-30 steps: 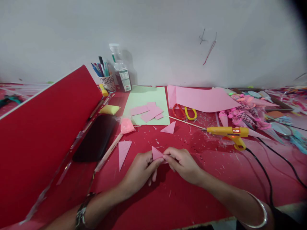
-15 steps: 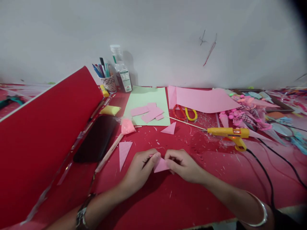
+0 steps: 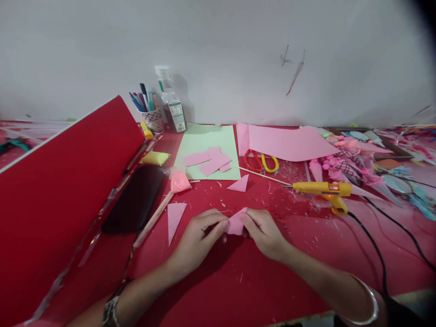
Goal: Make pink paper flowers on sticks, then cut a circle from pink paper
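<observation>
A small pink paper piece (image 3: 236,222) is pinched between my two hands, just above the red tabletop. My left hand (image 3: 204,234) grips its left edge between thumb and fingers. On the other side, my right hand (image 3: 264,231) is closed on its upper right part, thumb in front. Fingers hide both ends of the paper. Beyond the hands lies a pink paper triangle (image 3: 240,183), and a longer pink triangle (image 3: 175,220) rests to the left. Several pink paper scraps (image 3: 214,161) overlap on a pale green sheet (image 3: 204,134).
A yellow glue gun (image 3: 322,188) with a black cord (image 3: 371,245) lies at the right. Red-and-yellow-handled scissors (image 3: 270,163) sit partly under a large pink sheet (image 3: 289,141). A dark phone (image 3: 134,200) and an upright red board (image 3: 68,195) stand left; pink cone crafts (image 3: 350,159) pile up right.
The pink paper has been turned in my fingers, its upper right corner now raised. My right hand has shifted its grip slightly to the right. The camera view has moved a little.
</observation>
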The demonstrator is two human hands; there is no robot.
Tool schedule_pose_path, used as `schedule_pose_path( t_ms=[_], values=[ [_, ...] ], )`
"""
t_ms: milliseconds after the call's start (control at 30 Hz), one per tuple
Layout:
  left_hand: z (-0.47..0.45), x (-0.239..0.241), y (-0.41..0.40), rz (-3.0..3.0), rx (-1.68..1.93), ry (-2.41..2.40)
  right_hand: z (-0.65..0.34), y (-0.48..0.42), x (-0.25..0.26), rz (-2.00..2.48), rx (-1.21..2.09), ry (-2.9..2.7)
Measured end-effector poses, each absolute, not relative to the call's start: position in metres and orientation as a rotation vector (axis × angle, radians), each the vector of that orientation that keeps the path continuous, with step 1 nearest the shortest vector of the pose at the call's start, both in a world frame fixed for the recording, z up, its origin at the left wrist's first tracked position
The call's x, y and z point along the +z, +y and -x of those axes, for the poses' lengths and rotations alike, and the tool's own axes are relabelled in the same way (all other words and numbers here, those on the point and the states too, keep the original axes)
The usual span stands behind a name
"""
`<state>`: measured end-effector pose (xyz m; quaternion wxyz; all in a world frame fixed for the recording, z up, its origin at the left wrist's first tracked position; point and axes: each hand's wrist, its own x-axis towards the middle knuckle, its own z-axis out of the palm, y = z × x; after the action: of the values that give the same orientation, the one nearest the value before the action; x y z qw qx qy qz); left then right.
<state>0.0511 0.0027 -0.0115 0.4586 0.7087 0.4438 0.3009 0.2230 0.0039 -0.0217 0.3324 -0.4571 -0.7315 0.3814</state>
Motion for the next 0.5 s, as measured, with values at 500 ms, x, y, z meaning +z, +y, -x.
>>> schedule_pose_path(
  t_ms=[500],
  values=[
    [-0.055,-0.013,-0.012,-1.898,0.575,1.255,-0.223,0.004,-0.021,0.980,1.155,-2.244]
  ],
)
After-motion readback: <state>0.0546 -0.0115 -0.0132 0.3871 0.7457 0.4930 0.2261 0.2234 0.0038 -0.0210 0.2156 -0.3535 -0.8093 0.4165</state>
